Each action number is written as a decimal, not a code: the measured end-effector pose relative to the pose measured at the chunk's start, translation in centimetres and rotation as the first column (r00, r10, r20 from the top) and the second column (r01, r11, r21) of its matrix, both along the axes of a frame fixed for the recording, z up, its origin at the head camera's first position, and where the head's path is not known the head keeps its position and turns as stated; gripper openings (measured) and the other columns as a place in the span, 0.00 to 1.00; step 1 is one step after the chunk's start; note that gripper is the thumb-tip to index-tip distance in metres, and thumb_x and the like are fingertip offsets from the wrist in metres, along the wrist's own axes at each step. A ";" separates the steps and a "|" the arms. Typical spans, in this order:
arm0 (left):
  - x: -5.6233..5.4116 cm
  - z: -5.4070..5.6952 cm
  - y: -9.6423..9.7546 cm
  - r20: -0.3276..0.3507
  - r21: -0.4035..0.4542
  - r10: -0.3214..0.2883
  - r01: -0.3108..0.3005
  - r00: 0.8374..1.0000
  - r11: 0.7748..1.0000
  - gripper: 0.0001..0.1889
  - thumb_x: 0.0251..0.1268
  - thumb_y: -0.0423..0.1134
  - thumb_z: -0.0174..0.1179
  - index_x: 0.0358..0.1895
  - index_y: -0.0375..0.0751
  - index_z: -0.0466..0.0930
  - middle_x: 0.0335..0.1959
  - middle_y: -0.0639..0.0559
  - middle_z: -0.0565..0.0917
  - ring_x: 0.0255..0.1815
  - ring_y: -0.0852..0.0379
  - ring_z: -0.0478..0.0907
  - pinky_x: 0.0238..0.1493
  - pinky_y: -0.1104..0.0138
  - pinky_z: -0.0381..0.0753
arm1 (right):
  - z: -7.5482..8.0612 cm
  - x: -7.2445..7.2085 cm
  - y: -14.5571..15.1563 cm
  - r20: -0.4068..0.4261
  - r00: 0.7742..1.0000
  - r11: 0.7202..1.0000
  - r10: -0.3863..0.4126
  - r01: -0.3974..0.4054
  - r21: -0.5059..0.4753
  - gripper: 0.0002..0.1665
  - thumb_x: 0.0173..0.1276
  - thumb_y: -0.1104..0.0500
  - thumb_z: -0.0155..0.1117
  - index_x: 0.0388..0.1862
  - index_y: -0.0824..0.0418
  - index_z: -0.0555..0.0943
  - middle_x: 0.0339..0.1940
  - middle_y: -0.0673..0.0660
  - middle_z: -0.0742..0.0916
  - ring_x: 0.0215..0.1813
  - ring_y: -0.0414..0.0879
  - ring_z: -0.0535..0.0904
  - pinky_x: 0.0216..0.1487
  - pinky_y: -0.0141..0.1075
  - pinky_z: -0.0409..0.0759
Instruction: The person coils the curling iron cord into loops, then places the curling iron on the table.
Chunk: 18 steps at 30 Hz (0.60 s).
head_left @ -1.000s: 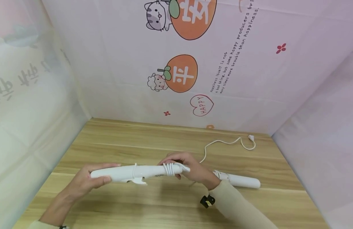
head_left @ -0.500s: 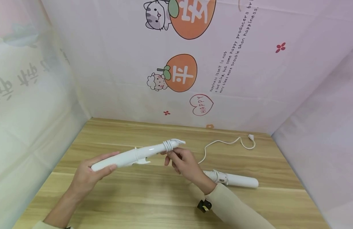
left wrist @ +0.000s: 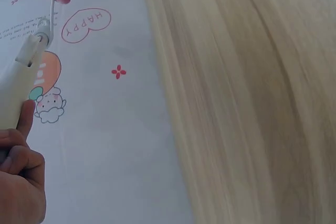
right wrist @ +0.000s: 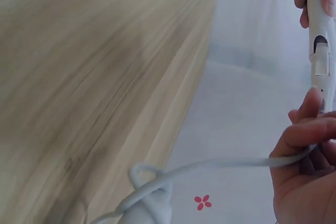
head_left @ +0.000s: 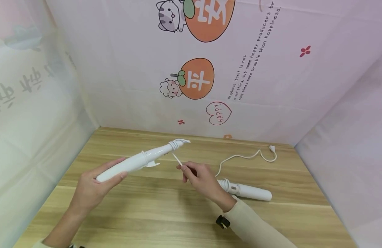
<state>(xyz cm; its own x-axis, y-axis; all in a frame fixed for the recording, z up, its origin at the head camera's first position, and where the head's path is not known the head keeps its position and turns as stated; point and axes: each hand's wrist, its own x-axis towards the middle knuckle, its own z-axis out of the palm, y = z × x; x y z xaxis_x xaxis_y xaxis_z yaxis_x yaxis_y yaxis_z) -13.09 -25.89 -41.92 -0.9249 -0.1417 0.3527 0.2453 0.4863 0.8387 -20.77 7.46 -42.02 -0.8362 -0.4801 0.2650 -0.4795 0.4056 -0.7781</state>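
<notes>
My left hand [head_left: 91, 184] grips the thick end of a white curling iron [head_left: 135, 162], which is tilted up to the right above the table. White cord is wound round the thin end of the iron, and a small lever sticks out from its underside. Between thumb and fingers, my right hand [head_left: 200, 177] pinches a white cord [head_left: 177, 159], pulled taut from that thin end. In the right wrist view the cord [right wrist: 231, 162] also runs away from the curled fingers of my right hand [right wrist: 310, 182].
A second white wand-shaped appliance [head_left: 253, 192], cord coiled round one end, lies on the wooden table [head_left: 141, 213] behind my right wrist. A white plug [head_left: 272, 148] with a loose curving cord lies near the back right corner. Printed cloth walls [head_left: 132, 69] enclose the table.
The curling iron's thin end has swung up and away from my right hand, exposing a taut length of cord between them. The second appliance has shifted slightly left.
</notes>
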 end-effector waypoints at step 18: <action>1.3 2.3 -3.1 0.068 -0.262 -0.275 0.283 0.959 0.923 0.23 0.65 0.42 0.80 0.63 0.61 0.90 0.55 0.53 0.94 0.39 0.68 0.84 0.34 0.69 0.82 | 2.1 0.0 0.9 -0.226 0.943 0.954 0.245 -0.193 0.230 0.09 0.85 0.61 0.62 0.42 0.56 0.88 0.27 0.47 0.84 0.26 0.27 0.66 0.28 0.26 0.69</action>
